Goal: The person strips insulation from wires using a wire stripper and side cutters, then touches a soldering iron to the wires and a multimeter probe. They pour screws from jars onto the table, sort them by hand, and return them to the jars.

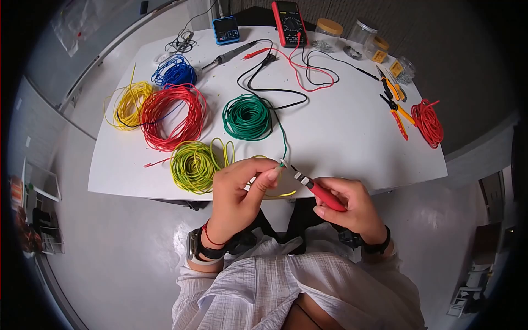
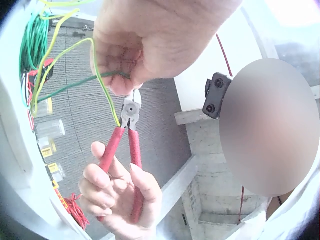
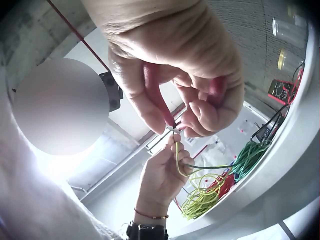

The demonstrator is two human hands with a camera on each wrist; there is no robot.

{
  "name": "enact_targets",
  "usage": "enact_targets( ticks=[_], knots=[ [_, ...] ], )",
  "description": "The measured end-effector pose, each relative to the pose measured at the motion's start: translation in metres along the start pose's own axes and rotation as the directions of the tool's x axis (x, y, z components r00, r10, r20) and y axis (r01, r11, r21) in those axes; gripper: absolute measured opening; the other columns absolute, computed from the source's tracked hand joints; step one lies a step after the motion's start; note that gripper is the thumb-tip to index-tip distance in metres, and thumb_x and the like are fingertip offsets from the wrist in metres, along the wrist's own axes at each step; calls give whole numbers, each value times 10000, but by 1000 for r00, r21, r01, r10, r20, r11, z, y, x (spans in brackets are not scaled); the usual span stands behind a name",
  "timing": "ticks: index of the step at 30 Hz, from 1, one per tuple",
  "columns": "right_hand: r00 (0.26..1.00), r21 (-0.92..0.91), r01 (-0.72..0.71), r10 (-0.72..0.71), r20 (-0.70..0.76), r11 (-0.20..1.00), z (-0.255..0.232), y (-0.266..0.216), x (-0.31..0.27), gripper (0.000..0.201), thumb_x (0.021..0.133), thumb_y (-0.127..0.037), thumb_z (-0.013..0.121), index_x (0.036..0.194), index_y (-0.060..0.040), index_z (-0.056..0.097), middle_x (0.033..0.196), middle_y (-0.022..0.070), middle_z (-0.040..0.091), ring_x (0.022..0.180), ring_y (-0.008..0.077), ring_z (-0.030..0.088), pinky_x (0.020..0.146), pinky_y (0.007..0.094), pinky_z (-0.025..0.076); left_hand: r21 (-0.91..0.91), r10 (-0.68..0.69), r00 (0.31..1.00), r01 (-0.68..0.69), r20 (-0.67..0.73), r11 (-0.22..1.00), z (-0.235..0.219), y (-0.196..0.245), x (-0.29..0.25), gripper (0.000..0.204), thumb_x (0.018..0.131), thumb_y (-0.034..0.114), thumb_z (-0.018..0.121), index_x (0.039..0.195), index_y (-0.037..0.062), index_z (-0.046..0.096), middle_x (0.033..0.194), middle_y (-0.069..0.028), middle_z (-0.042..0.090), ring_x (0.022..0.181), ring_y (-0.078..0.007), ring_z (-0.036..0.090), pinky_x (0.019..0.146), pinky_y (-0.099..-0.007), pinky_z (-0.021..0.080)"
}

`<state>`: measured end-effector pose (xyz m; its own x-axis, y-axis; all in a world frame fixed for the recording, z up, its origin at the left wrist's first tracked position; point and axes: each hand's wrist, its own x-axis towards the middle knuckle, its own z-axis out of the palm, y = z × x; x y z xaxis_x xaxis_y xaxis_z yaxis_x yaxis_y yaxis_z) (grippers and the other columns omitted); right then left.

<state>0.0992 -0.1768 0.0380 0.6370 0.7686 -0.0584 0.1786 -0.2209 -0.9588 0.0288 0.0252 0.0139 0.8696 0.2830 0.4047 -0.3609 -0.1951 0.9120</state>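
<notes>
My left hand (image 1: 236, 190) pinches the green wire (image 1: 285, 144) between thumb and forefinger, close to its end. That wire runs back to a green coil (image 1: 247, 117) on the table. My right hand (image 1: 355, 206) grips red-handled cutting pliers (image 1: 328, 197). In the left wrist view the handles stand spread apart and the metal pliers head (image 2: 131, 109) points at the left fingertips. A yellow-green wire (image 2: 96, 65) loops past the pliers there. Its coil (image 1: 192, 168) lies just left of my left hand. The left fingers hide the pinched wire end in part.
Red (image 1: 173, 118), yellow (image 1: 131, 107) and blue (image 1: 175, 71) wire coils lie at left. A soldering iron (image 1: 234, 53), a blue-framed device (image 1: 226, 29) and a red multimeter (image 1: 290, 23) with leads are behind. Jars (image 1: 329, 30), orange-handled pliers (image 1: 397, 115) and another red coil (image 1: 428, 124) lie right.
</notes>
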Motion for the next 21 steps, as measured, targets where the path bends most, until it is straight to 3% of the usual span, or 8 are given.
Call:
enact_targets(
  ticks=[10, 12, 18, 21],
  knots=[
    [1000, -104, 12, -14, -12, 995, -3, 0, -2, 374, 720, 12, 622, 1078, 53, 521, 780, 22, 510, 704, 56, 472, 658, 197, 409, -4, -16, 999, 16, 39, 1000, 2, 1, -1, 123, 854, 68, 546, 859, -47, 587, 728, -60, 585, 605, -87, 520, 557, -201, 410],
    [998, -168, 20, -28, -47, 986, -3, 1, -2, 394, 698, -118, 678, 1038, 34, 545, 848, 148, 611, 716, 194, 604, 676, 269, 473, -9, -25, 999, 25, 40, 1000, 2, 1, -1, 123, 854, 72, 547, 858, -45, 587, 722, -57, 584, 600, -86, 516, 553, -200, 408],
    [981, -378, 132, -175, -81, 916, -2, 2, -3, 388, 678, -92, 677, 1024, 29, 551, 858, 165, 614, 706, 257, 617, 643, 288, 485, 34, 1, 999, -2, 35, 999, 3, 0, -1, 107, 837, 81, 561, 878, -6, 607, 663, -63, 577, 562, -114, 529, 518, -218, 407],
    [970, -403, 167, -223, -98, 900, -2, 4, -4, 383, 666, -75, 680, 1014, 28, 558, 835, 161, 619, 688, 255, 619, 625, 291, 486, 38, -6, 999, 4, 54, 999, 3, 1, -1, 114, 845, 75, 557, 831, -32, 595, 674, -46, 574, 584, -82, 510, 532, -198, 391]
  ],
)
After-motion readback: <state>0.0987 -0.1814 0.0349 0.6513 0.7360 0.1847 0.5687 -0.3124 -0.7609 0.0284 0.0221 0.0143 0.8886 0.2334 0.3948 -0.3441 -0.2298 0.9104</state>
